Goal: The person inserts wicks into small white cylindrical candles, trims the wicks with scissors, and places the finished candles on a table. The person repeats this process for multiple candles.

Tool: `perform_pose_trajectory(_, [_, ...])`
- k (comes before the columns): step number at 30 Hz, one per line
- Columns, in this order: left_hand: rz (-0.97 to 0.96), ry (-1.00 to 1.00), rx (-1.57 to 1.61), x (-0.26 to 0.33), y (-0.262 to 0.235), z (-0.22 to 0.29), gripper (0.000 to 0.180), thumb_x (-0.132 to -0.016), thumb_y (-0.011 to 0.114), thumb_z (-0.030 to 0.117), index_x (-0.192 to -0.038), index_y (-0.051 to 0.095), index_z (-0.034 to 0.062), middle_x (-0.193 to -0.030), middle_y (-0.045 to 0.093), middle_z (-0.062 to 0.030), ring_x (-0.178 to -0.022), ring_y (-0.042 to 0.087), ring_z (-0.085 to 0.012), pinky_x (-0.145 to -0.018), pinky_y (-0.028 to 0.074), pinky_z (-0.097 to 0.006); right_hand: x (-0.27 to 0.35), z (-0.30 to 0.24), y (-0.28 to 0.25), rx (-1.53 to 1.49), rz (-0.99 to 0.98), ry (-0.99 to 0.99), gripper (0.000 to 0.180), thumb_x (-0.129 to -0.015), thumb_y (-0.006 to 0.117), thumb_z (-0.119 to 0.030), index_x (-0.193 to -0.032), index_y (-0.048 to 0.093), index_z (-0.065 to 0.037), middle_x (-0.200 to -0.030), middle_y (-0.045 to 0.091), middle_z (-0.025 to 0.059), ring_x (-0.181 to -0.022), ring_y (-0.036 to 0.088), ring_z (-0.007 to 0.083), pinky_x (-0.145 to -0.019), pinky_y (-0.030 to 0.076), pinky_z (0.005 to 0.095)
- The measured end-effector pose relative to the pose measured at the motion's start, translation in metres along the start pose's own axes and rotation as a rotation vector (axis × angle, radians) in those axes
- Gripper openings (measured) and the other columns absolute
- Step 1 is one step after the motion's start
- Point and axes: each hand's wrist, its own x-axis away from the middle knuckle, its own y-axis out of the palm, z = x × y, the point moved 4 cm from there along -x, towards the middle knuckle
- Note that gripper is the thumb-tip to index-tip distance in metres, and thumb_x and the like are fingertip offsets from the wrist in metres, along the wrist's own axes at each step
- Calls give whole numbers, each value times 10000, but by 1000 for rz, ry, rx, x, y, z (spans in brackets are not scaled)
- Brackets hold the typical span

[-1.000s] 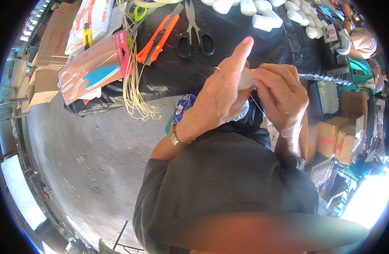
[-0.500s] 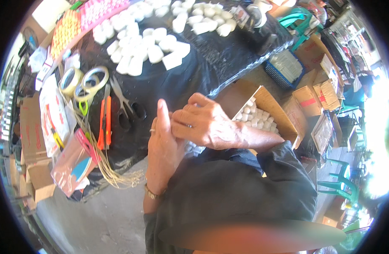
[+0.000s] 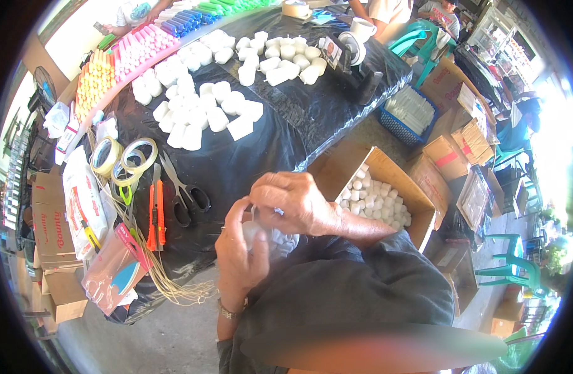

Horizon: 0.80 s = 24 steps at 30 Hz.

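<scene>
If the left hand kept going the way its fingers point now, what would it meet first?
Probably the right hand: the left hand points up toward it, both closed around a clear bag of white candles. Depth is unclear.

Bright daylight, glare blown out at right; fisheye bends edges, bottom blurred.

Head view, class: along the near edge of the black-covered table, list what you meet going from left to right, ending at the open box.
Clear packet with a blue insert → orange utility knives → black-handled scissors → left hand → right hand → open cardboard box of small white candles.
</scene>
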Motion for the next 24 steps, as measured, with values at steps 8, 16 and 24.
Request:
perform_pose_trajectory(8, [17,-422,999,16,-5,-18,175,-977,537,113,-1043,631,-20,-807,627,-64,-686,563,-112,-628,436,-249,10,4,-1,75,61,51,234,-631,682,-8,-850,613,-49,-832,626,60,-637,620,235,-568,520,343])
perform_pose_trajectory(16, [147,-326,414,5,-7,-12,143,-859,685,13,-993,722,-22,-907,675,-73,-846,626,-143,-766,479,-269,15,-28,1,171,-5,-193,335,-592,734,-69,-914,639,-71,-832,585,55,-692,633,196,-648,531,327])
perform_pose_trajectory(24, [86,-214,251,4,-9,-5,93,-829,699,-7,-920,712,-27,-897,678,-87,-853,631,-154,-791,477,-291,16,-12,5,-220,-39,178,183,-773,677,39,-936,613,-12,-933,656,127,-781,688,285,-631,567,346])
